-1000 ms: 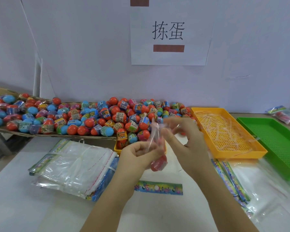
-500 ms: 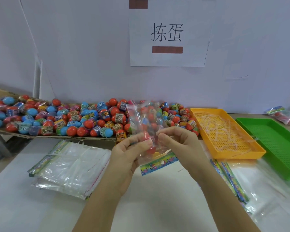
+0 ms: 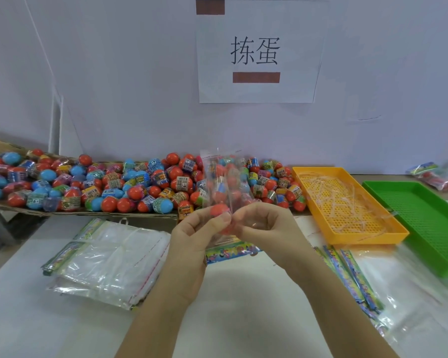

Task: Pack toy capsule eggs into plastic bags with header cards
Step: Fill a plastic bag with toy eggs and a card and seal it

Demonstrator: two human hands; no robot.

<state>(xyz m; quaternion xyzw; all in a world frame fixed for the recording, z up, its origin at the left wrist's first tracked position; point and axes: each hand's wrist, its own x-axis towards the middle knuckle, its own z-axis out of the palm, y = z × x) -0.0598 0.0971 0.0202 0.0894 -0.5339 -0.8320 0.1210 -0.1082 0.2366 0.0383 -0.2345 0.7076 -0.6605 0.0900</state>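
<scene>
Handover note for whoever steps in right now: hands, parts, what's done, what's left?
Left hand: pinches the clear bag at the red egg inside it.
Right hand: pinches the same bag from the other side.
The bag is held above the table, mouth up, header card at the bottom.
Egg pile behind; empty bags left; orange tray and green tray right.
Done: one egg visibly bagged.
Left: the mouth looks unsealed; probably seal it and set it aside.
</scene>
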